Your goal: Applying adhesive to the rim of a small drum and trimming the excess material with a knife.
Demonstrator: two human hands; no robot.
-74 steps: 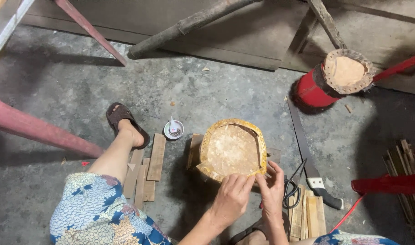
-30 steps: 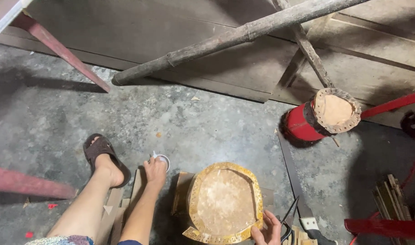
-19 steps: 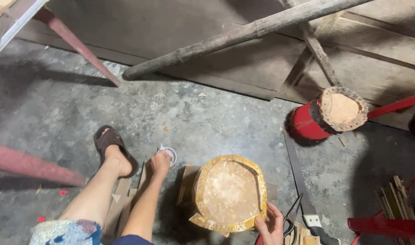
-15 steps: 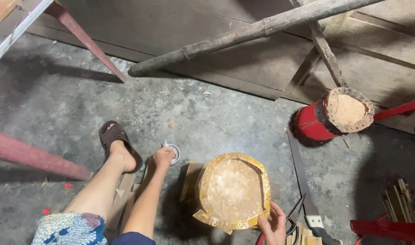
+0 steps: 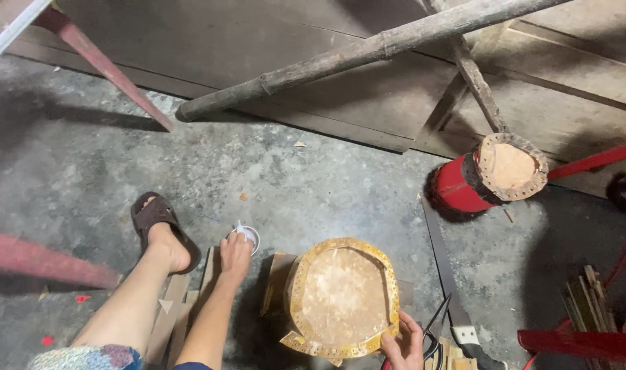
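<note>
A drum with a pale skin head [image 5: 343, 296] and a gold perforated rim stands on the concrete floor between my knees. My right hand [image 5: 405, 341] holds its lower right rim. My left hand [image 5: 235, 251] reaches out to the left and grips a small white round container [image 5: 248, 236] on the floor. My left leg stretches beside that arm, the foot in a brown sandal [image 5: 157, 218].
A red drum [image 5: 487, 177] lies on its side at the right. A long saw [image 5: 450, 284] and dark scissors [image 5: 436, 329] lie right of the drum. Wooden slats [image 5: 183, 308] sit under my arm. A thick wooden pole [image 5: 368, 51] slants overhead; red metal bars cross at left.
My left hand left the drum, reached left to the small white container and now grips it. My right hand stays on the drum's rim. The view shifted slightly.
</note>
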